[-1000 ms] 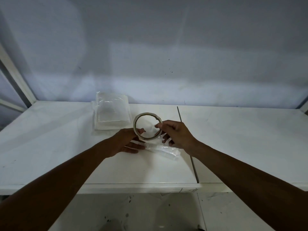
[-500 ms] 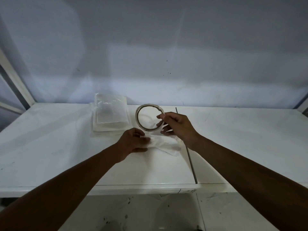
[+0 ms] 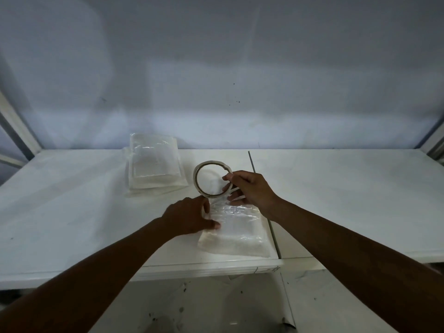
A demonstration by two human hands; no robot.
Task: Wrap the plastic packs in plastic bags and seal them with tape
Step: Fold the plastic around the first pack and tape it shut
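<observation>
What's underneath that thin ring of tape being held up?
The far end of the clear plastic-wrapped pack on the white table, seen through the thin tape ring. The right hand covers the rest.

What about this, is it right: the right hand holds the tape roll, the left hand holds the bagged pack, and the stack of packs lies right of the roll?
Not quite: in the head view the stack of packs lies left of the tape roll, not right. The right hand does hold the roll and the left hand does hold the bagged pack.
</observation>
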